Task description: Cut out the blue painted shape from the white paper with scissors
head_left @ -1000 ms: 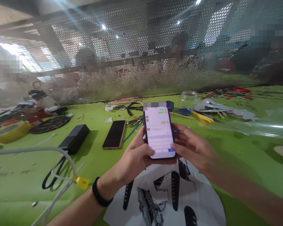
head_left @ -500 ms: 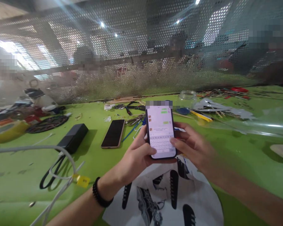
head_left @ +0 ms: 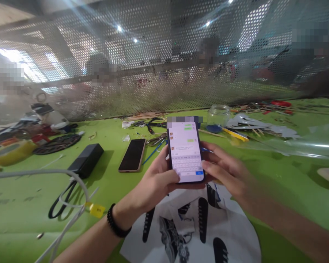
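A lit smartphone (head_left: 185, 149) is held upright between my two hands, showing a chat page with a keyboard. My left hand (head_left: 156, 177) grips its lower left side, thumb on the bottom left of the screen. My right hand (head_left: 226, 170) wraps the lower right side, its thumb at the keyboard's right edge. Below the hands lies a white printed paper sheet (head_left: 241, 233) with black shapes and a grey drawing. Left of my left hand a second phone (head_left: 132, 155) with a dark screen lies flat on the green table.
A black power adapter (head_left: 86, 159) with white cables (head_left: 74, 173) lies at left, near yellow tape (head_left: 12, 151). Behind the phone are pliers (head_left: 157, 139), a glass jar (head_left: 218, 114) and a yellow cutter (head_left: 235, 134). A perforated screen (head_left: 153, 73) closes the back; people show behind it.
My right thumb has shifted slightly to the keyboard's right edge. A little text now shows in the typing line, and a blue key has appeared at the keyboard's lower right.
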Available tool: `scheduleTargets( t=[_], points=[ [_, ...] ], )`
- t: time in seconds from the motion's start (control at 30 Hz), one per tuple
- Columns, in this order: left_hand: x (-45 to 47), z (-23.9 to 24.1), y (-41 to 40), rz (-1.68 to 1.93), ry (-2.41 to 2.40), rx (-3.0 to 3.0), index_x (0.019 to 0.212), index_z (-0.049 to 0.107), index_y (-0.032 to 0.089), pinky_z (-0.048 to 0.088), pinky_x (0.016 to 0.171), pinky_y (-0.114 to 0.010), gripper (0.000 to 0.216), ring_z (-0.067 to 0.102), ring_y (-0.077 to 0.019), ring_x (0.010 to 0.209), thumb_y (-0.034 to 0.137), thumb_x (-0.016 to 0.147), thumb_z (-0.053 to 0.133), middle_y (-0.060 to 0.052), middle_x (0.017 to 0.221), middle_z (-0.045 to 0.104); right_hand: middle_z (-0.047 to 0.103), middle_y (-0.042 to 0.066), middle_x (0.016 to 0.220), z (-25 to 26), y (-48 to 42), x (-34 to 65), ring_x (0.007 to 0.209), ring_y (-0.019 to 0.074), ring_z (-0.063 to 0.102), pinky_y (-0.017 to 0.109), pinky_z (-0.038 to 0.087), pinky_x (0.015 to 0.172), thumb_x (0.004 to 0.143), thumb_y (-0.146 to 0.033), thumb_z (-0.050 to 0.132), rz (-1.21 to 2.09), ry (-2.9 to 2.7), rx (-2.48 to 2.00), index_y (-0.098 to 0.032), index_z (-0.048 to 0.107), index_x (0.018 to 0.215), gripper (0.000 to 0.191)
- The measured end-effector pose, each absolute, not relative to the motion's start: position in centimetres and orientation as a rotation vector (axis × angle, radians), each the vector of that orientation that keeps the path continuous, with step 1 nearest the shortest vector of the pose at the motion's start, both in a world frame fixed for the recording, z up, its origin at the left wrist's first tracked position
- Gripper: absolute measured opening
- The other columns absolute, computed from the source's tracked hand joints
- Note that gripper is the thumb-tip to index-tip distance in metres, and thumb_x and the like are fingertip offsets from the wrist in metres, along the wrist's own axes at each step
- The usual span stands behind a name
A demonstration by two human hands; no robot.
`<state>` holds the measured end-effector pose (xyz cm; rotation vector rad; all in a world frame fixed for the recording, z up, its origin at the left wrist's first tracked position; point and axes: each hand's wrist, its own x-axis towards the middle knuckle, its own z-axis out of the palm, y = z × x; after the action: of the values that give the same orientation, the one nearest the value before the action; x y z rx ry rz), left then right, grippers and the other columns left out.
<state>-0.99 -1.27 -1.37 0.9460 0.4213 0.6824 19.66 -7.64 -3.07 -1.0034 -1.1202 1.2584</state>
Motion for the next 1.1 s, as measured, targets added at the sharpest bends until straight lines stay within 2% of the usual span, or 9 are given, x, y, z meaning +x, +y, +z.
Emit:
scheduleTargets(
  t=[0.2, 0.33, 0.5, 0.63, 0.73, 0.83, 0.97, 1.1],
  points=[
    [-0.8, -1.8, -1.2, 0.724, 0.430, 0.950, 0.153, 0.058, 0.022, 0.075, 0.096, -0.054, 0.065, 0.085, -0.0316, 0.111, 0.005, 0.093, 0.075, -0.013, 0.133, 0.086, 0.077, 0.006, 0.157, -4.0, -7.4, 19.9, 0.145, 0.0373, 0.071, 0.062, 0.065, 0.116, 0.106, -0.047, 0.085, 1.247, -1.152, -1.024, -0.043, 0.061, 0.161, 0.060],
    [-0.7, -1.6, -1.2, 0.765, 0.427, 0.937, 0.150, 0.061, 0.023, 0.076, 0.093, -0.052, 0.067, 0.083, -0.0311, 0.112, 0.002, 0.088, 0.074, -0.012, 0.136, 0.084, 0.073, 0.009, 0.162, -4.7, -7.1, 20.1, 0.145, 0.0376, 0.071, 0.064, 0.062, 0.120, 0.104, -0.043, 0.088, 1.239, -1.184, -1.038, -0.039, 0.053, 0.168, 0.074],
    [-0.6, -1.4, -1.4, 0.761, 0.449, 0.959, 0.151, 0.059, 0.022, 0.076, 0.092, -0.050, 0.065, 0.083, -0.0304, 0.109, 0.005, 0.091, 0.077, -0.013, 0.137, 0.083, 0.072, 0.008, 0.166, -4.2, -7.3, 20.2, 0.152, 0.0379, 0.067, 0.060, 0.062, 0.122, 0.106, -0.045, 0.084, 1.233, -1.227, -1.031, -0.038, 0.055, 0.168, 0.068],
    [-0.8, -1.4, -1.4, 0.757, 0.457, 0.953, 0.149, 0.060, 0.021, 0.076, 0.091, -0.046, 0.062, 0.084, -0.0291, 0.111, 0.003, 0.092, 0.076, -0.012, 0.133, 0.084, 0.072, 0.008, 0.166, -3.9, -7.5, 20.1, 0.153, 0.0381, 0.065, 0.064, 0.060, 0.123, 0.107, -0.045, 0.083, 1.251, -1.208, -1.049, -0.038, 0.054, 0.168, 0.067],
    [-0.8, -1.5, -1.3, 0.753, 0.437, 0.931, 0.149, 0.062, 0.022, 0.077, 0.091, -0.045, 0.064, 0.083, -0.0281, 0.112, 0.002, 0.089, 0.074, -0.011, 0.133, 0.085, 0.074, 0.005, 0.162, -4.1, -7.4, 19.9, 0.152, 0.0378, 0.066, 0.064, 0.060, 0.121, 0.107, -0.048, 0.083, 1.238, -1.195, -1.034, -0.042, 0.058, 0.163, 0.061],
    [-0.7, -1.7, -1.2, 0.758, 0.422, 0.893, 0.149, 0.064, 0.023, 0.076, 0.092, -0.049, 0.064, 0.083, -0.0292, 0.113, 0.003, 0.088, 0.072, -0.011, 0.132, 0.085, 0.077, 0.005, 0.159, -4.2, -7.2, 19.7, 0.149, 0.0379, 0.067, 0.061, 0.065, 0.114, 0.107, -0.049, 0.083, 1.211, -1.188, -1.010, -0.043, 0.061, 0.158, 0.056],
    [-0.3, -2.1, -1.2, 0.783, 0.447, 0.852, 0.146, 0.066, 0.022, 0.075, 0.093, -0.057, 0.047, 0.082, -0.0328, 0.113, 0.020, 0.100, 0.073, -0.014, 0.135, 0.084, 0.080, 0.008, 0.154, -4.2, -7.1, 19.3, 0.144, 0.0382, 0.072, 0.059, 0.068, 0.109, 0.108, -0.050, 0.081, 1.165, -1.167, -1.050, -0.038, 0.058, 0.157, 0.056],
    [0.1, -2.1, -1.3, 0.787, 0.493, 0.867, 0.146, 0.065, 0.021, 0.071, 0.099, -0.065, 0.045, 0.077, -0.0394, 0.124, 0.022, 0.102, 0.071, -0.016, 0.143, 0.079, 0.079, 0.012, 0.154, -4.5, -7.0, 19.2, 0.141, 0.0409, 0.074, 0.063, 0.068, 0.110, 0.104, -0.056, 0.084, 1.101, -1.168, -1.124, -0.034, 0.057, 0.157, 0.063]
  ],
)
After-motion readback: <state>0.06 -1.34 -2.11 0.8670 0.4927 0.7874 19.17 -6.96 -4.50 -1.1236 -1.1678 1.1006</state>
